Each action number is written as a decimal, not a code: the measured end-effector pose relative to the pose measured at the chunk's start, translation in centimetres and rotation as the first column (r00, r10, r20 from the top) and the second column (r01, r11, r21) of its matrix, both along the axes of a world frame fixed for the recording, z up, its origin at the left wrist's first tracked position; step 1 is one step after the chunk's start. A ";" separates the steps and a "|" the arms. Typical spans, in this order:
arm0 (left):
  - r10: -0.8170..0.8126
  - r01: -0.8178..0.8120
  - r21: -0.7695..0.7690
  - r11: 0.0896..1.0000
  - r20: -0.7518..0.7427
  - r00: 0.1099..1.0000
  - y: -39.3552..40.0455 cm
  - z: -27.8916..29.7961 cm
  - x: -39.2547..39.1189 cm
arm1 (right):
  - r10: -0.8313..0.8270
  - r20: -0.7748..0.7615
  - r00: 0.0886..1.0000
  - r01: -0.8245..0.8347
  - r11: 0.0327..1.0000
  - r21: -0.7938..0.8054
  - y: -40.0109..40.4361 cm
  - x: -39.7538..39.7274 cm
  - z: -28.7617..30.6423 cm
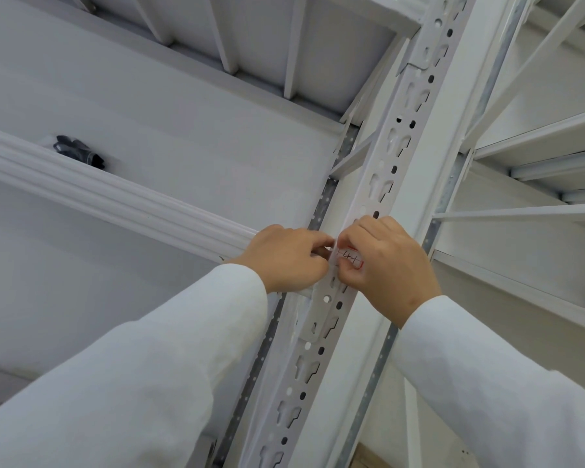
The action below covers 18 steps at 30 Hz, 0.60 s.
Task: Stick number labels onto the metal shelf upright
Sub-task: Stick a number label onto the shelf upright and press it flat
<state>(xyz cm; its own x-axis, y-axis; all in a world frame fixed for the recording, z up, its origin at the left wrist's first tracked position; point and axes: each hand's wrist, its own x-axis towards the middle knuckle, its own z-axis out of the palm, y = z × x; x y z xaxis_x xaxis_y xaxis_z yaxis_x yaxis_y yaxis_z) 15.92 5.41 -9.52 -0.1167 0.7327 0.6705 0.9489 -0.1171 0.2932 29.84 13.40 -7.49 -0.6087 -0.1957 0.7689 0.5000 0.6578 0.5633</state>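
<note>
White sleeves (142, 373) nearest, both arms raised to the upright (390, 153). Black bundle (78, 152) on the shelf (183, 157) far left. Left hand (286, 258) grip: fingertips pinched on the label's left edge. Label (348, 257), handwritten, red-edged, lies across the upright's perforated face between the hands. Right hand (390, 268) grip: fingers curled, pinching the label's right end.
</note>
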 end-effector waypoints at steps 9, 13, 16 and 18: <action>-0.008 0.008 -0.003 1.000 0.012 1.000 -0.2 0.0 0.1 | -0.009 0.001 1.000 0.009 1.000 0.016 0.3 -0.1 -0.1; -0.001 0.001 -0.009 1.000 0.025 1.000 -0.2 0.0 0.2 | 0.008 -0.016 1.000 -0.008 1.000 0.023 0.6 -0.1 0.2; 0.001 -0.001 -0.013 1.000 0.031 1.000 -0.2 0.0 0.0 | 0.020 0.004 1.000 -0.020 1.000 0.017 0.5 0.2 0.4; 0.004 -0.003 -0.018 1.000 0.025 1.000 -0.1 0.1 -0.1 | 0.044 0.010 0.999 -0.044 0.999 -0.032 0.5 0.7 0.6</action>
